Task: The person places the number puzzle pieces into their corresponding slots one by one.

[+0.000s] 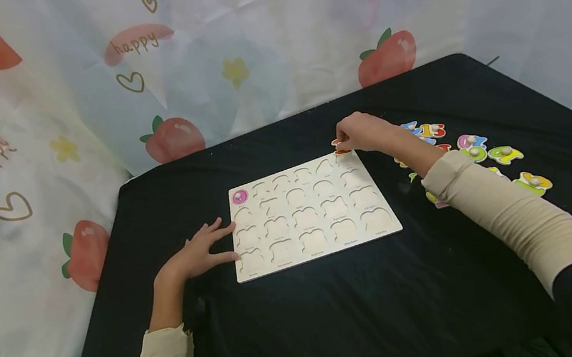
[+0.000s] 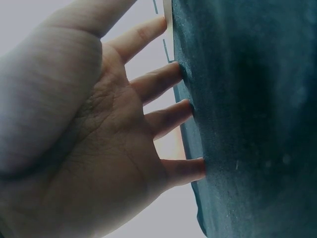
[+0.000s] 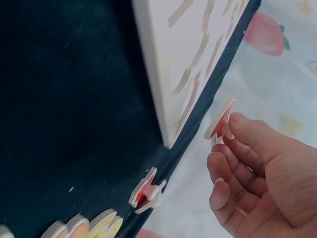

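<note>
A pale wooden puzzle board point(image 1: 348, 246) with rows of shaped recesses lies on the black cloth. A round pink puzzle piece point(image 1: 244, 198) with a knob fills its upper left recess. My left hand point(image 1: 194, 255) has its fingers spread, with thumb and fingertips at the board's left edge. Over the far right corner, my right hand point(image 1: 362, 131) pinches a red puzzle piece point(image 3: 221, 121) by its knob. In the right wrist view that piece is tilted and seen edge-on, so its picture is mostly hidden.
Right of the board lies a loose group of colourful knobbed pieces, among them a green one point(image 1: 506, 155) and a yellow and green one point(image 1: 535, 183). My right forearm covers part of the group. A printed curtain point(image 1: 265, 39) hangs behind the table.
</note>
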Demonstrator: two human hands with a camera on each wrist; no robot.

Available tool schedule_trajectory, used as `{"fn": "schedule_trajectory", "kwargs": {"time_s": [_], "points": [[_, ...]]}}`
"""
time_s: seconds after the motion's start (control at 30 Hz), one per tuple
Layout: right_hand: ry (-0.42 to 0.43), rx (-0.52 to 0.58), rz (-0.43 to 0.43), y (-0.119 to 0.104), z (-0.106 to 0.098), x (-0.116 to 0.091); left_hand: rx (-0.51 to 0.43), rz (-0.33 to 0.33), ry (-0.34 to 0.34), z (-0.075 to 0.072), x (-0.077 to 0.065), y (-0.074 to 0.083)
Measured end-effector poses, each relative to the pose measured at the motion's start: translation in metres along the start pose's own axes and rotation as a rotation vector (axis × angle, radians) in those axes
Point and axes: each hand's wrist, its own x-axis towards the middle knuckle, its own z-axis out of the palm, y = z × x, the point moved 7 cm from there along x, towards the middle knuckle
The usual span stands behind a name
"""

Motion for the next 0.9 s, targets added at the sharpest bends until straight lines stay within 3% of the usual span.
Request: {"fn": "schedule_trajectory", "kwargs": {"time_s": [0.13, 0.47, 0.9], "points": [[-0.031, 0.006, 0.006, -0.01, 0.004, 0.005, 0.007, -0.006, -0.003, 0.0, -0.001, 0.0], [-0.037, -0.029, -0.072, -0.037, 0.01, 0.017, 0.018, -0.019, -0.01, 0.0, 0.002, -0.003], [-0.13, -0.06, -0.142, -0.075, 0.03, 0.029, 0.015, -0.017, -0.01, 0.0, 0.003, -0.004]]}}
